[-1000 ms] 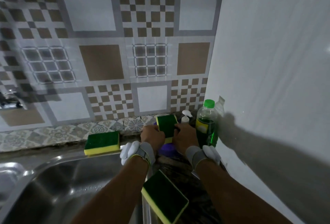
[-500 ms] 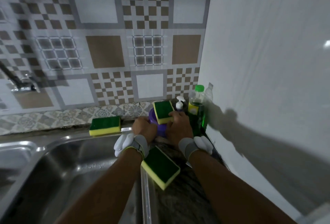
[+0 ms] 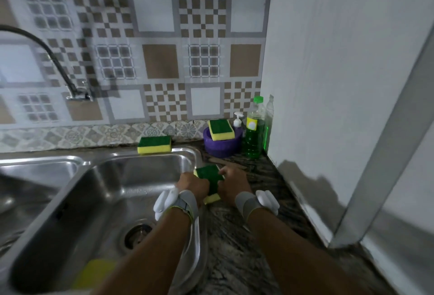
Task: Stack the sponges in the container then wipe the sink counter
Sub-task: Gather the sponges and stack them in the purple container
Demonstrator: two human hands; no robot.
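Observation:
A purple round container (image 3: 222, 148) stands in the counter's back corner with one green-and-yellow sponge (image 3: 221, 129) lying in it. A second sponge (image 3: 154, 144) rests on the sink's back rim by the tiles. A third sponge (image 3: 209, 180) lies at the sink's right edge on the dark counter, and both hands are on it: my left hand (image 3: 193, 186) grips its left side, my right hand (image 3: 232, 184) holds its right side with the forefinger stretched out. A yellow sponge (image 3: 96, 273) lies in the sink basin, partly hidden by my left forearm.
The steel sink (image 3: 117, 191) fills the left, with a drain (image 3: 137, 233) and a faucet (image 3: 54, 59) on the tiled wall. A white pump bottle (image 3: 237, 121) and a green liquid bottle (image 3: 254, 130) stand right of the container against a white wall (image 3: 340, 83).
Both hands let go of the sponge in the purple container and drew back toward me onto the sponge at the sink's edge. The view has tilted down, showing more of the sink.

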